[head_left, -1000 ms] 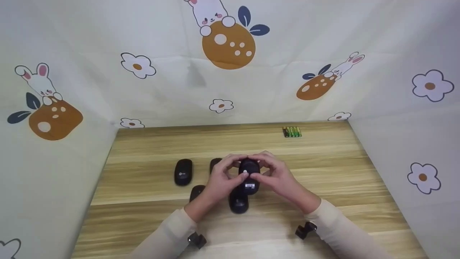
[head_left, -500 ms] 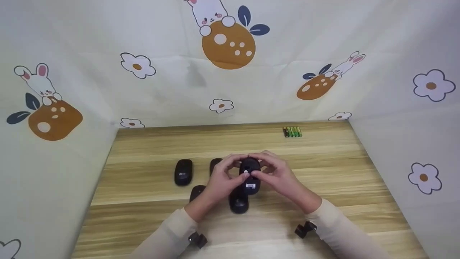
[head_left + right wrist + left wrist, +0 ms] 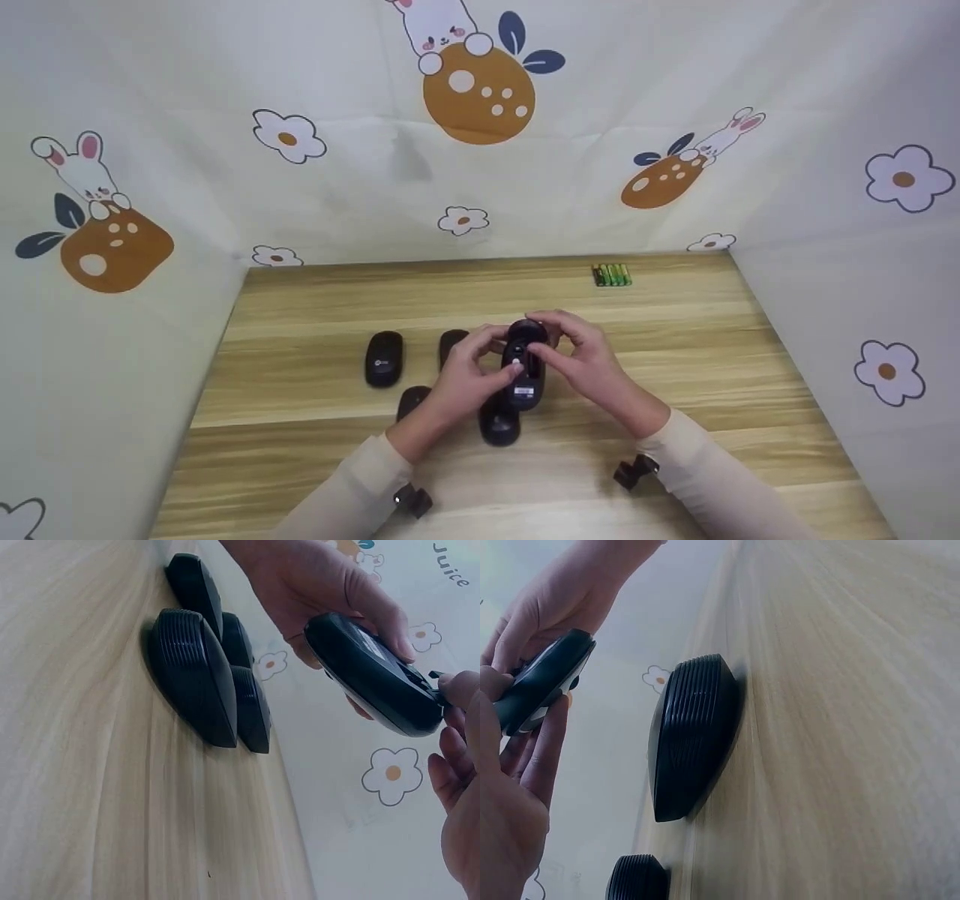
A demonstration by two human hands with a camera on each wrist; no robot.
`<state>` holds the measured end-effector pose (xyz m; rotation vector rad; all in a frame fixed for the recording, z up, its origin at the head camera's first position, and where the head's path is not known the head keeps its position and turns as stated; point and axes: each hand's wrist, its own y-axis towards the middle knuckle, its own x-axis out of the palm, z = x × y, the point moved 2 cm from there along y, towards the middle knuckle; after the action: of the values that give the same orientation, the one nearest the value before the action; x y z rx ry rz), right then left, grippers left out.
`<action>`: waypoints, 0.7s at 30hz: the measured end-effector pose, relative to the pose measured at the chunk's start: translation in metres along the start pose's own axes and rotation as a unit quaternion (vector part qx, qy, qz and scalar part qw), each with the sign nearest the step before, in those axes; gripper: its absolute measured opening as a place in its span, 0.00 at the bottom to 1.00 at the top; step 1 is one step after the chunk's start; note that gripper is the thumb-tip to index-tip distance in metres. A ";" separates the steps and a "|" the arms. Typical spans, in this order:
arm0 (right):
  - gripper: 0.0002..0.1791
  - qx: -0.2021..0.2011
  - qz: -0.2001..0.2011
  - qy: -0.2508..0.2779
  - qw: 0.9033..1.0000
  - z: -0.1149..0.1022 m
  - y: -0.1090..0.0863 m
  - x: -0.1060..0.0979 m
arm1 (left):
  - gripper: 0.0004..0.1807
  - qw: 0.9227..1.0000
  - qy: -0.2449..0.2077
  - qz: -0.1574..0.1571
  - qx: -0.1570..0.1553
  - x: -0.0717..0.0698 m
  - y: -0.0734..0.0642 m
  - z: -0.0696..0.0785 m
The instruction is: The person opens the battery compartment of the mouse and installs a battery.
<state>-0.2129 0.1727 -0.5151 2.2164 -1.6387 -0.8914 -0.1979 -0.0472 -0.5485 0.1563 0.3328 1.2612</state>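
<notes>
A black computer mouse (image 3: pixel 525 394) is held bottom-up above the table, its pale label and an open slot showing in the head view. My left hand (image 3: pixel 466 369) grips its left side, thumb on the underside. At the mouse's far end, the fingers of my right hand (image 3: pixel 589 366) pinch a dark battery cover (image 3: pixel 527 328), which stands tilted up from the body. The right wrist view shows the mouse (image 3: pixel 371 679) from the side, with a thin dark edge between my right thumb and fingers. Whether the cover is fully free of the mouse I cannot tell.
Black mice lie on the wooden table (image 3: pixel 712 337): one at the left (image 3: pixel 384 360), one partly behind the left hand (image 3: pixel 452 343), one beside the left forearm (image 3: pixel 412 401), one below the held mouse (image 3: pixel 500 429). Green batteries (image 3: pixel 612 275) lie in a row at the back right.
The battery cover has come up at the far end, uncovering the slot in the underside. My right hand has shifted slightly away and up with it; the left hand stays almost still.
</notes>
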 end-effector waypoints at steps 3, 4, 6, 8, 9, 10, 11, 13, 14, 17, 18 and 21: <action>0.22 0.028 0.008 0.017 0.999 0.002 0.001 -0.001 | 0.25 1.000 0.003 0.001 -0.003 0.000 0.000 0.001; 0.22 0.039 0.012 0.026 0.999 0.002 0.001 -0.002 | 0.25 1.000 0.003 0.001 -0.004 0.000 0.001 0.001; 0.21 0.059 0.021 0.047 0.997 0.003 0.002 -0.003 | 0.25 1.000 0.004 0.001 -0.003 0.000 0.001 0.001; 0.21 0.074 0.026 0.063 0.995 0.003 0.002 -0.004 | 0.25 1.000 0.005 0.001 0.002 0.000 0.002 0.000; 0.22 0.079 0.028 0.070 0.994 0.003 0.002 -0.005 | 0.25 1.000 0.007 0.002 0.004 0.000 0.002 0.000; 0.22 0.083 0.030 0.075 0.993 0.002 0.002 -0.005 | 0.25 1.000 0.008 0.003 0.006 0.000 0.002 -0.001; 0.22 0.085 0.031 0.078 0.993 0.003 0.003 -0.006 | 0.25 1.000 0.010 0.003 0.009 0.000 0.002 -0.001; 0.21 0.087 0.034 0.077 0.993 0.003 0.003 -0.008 | 0.26 1.000 0.011 0.003 0.010 0.000 0.003 -0.002; 0.21 0.088 0.035 0.077 0.993 0.003 0.003 -0.009 | 0.26 1.000 0.012 0.002 0.010 0.000 0.003 -0.002; 0.21 0.091 0.040 0.073 0.992 0.005 0.003 -0.013 | 0.26 1.000 0.010 -0.002 0.010 0.000 0.002 -0.003; 0.21 0.092 0.042 0.073 0.992 0.006 0.003 -0.014 | 0.26 1.000 0.010 -0.002 0.009 0.000 0.002 -0.002; 0.21 0.094 0.049 0.073 0.992 0.009 0.003 -0.019 | 0.26 1.000 0.012 -0.002 0.004 0.000 0.002 -0.002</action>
<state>-0.2246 0.1910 -0.5142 2.2383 -1.8079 -0.5558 -0.2009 -0.0471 -0.5498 0.1463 0.3590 1.2579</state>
